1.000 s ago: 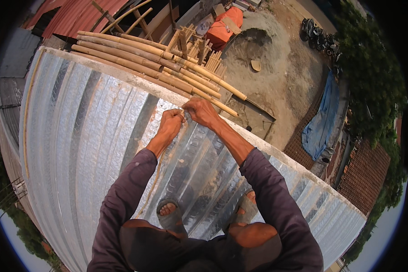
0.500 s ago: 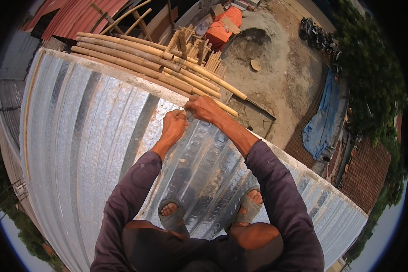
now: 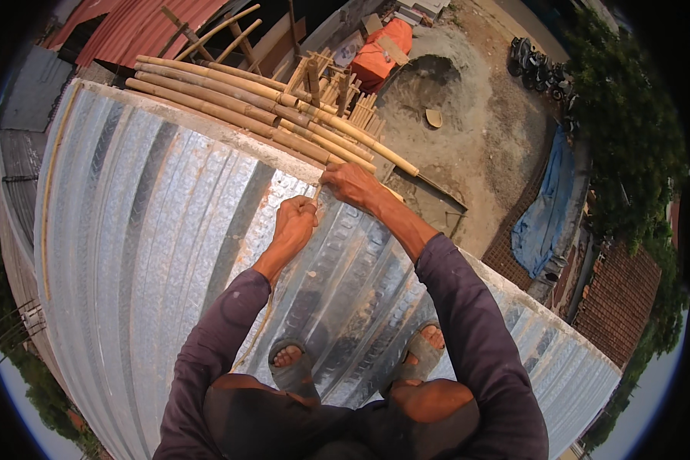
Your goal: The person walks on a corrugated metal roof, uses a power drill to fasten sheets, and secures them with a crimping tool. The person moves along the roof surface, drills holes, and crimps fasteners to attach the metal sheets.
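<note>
Close together at the far edge of a corrugated metal sheet (image 3: 192, 184), both my hands are closed. My left hand (image 3: 295, 222) pinches a thin tan cord (image 3: 317, 193), which shows briefly between the two hands. Another stretch of tan cord lies on the sheet under my left forearm. My right hand (image 3: 350, 186) is a little farther off, its fingers closed at the pale concrete rim (image 3: 290, 161) around the cord's upper end; its fingertips are partly hidden. I squat on the sheet, my sandals (image 3: 291, 368) flat on the ribs.
Beyond the rim the ground drops away. Bamboo poles (image 3: 215, 96) lie just past it on the left. Below are a sand heap (image 3: 460, 69), an orange tarp (image 3: 383, 57), a blue tarp (image 3: 544, 215) and parked motorbikes (image 3: 540, 69). A tiled roof (image 3: 617, 299) lies right.
My left hand has drawn slightly down and away from the right, so a short length of cord shows between them. My right hand has shifted slightly right.
</note>
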Motion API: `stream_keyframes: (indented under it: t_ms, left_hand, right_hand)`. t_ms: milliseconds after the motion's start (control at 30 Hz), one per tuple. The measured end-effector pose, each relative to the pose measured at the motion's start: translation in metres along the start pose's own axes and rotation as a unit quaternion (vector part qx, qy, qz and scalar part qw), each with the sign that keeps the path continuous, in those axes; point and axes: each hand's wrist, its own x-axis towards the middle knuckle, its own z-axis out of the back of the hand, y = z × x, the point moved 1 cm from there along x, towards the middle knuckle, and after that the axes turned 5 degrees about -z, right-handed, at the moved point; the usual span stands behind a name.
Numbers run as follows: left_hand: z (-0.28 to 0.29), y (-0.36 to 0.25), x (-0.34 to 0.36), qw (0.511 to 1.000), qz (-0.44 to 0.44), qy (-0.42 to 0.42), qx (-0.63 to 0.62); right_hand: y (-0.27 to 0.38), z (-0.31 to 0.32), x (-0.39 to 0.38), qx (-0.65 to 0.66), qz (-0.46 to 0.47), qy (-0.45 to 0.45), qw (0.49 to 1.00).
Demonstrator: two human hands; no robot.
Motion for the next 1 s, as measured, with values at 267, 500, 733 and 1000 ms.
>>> stream_keyframes:
  t_ms: [267, 500, 733, 1000]
  left_hand:
    - [0.011, 0.000, -0.041, 0.998, -0.005, 0.014, -0.063]
    - [0.023, -0.012, -0.051, 0.998, 0.022, 0.009, -0.062]
    - [0.027, -0.013, -0.084, 0.996, 0.017, 0.020, -0.081]
    - [0.040, -0.028, -0.116, 0.993, 0.054, 0.028, -0.097]
  right_hand:
    - [0.005, 0.002, 0.004, -0.043, 0.036, 0.013, 0.998]
    - [0.002, 0.002, 0.005, -0.060, 0.043, 0.000, 0.997]
    - [-0.003, -0.001, 0.004, -0.082, 0.048, 0.014, 0.995]
    - [0.000, 0.001, 0.001, -0.087, 0.039, 0.015, 0.995]
